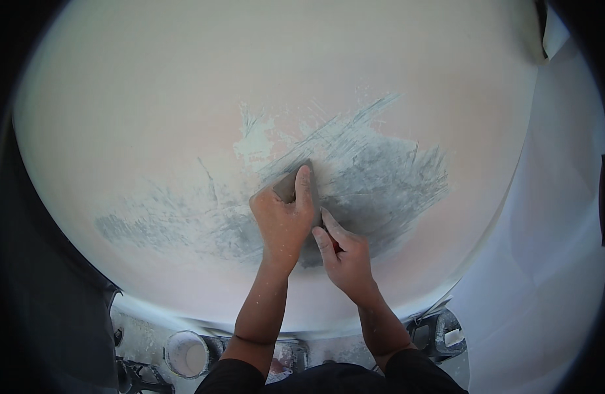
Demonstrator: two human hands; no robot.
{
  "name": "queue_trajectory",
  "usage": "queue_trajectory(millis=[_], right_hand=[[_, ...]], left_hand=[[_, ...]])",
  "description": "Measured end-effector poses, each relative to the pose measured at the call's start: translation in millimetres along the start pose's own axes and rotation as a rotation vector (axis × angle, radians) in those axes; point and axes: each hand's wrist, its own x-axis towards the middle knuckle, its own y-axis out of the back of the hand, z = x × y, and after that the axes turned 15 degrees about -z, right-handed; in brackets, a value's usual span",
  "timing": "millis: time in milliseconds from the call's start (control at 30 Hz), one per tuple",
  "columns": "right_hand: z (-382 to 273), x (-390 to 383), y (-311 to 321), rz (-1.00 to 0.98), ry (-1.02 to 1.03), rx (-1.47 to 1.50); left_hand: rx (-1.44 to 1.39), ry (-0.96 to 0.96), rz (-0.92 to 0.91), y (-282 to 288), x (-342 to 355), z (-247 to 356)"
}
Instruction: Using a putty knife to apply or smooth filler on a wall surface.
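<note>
A dark grey flat block that looks like a sanding block point(286, 188) lies against a large pale rounded panel point(184, 79). My left hand point(284, 209) is closed round it, thumb stretched along its upper side. At the block's lower right edge is my right hand point(345, 253), its fingers curled and the thumb and forefinger at that edge; the remaining fingers are hidden. Under and around both hands spreads a scuffed grey patch point(381, 184) with whitish, scratched borders. Pale dust speckles my hands and forearms.
Below the panel's near edge stand a whitish bucket point(187, 354) and a black object with a pale piece on it point(450, 336), on a dusty floor. White sheeting point(545, 230) hangs at the right. Dark material point(53, 315) borders the left.
</note>
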Motion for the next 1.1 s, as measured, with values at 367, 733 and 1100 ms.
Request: queue_trajectory(millis=[367, 733, 1100], right_hand=[[-1, -5, -13, 0.033, 0.005, 0.070], [5, -3, -17, 0.028, 0.008, 0.075], [-2, 1, -14, 0.029, -0.010, 0.133]], left_hand=[[0.060, -0.043, 0.010, 4, -1, -8], [0.110, -0.131, 0.074, 2, 2, -6], [0.097, 0.036, -0.040, 9, 6, 6]])
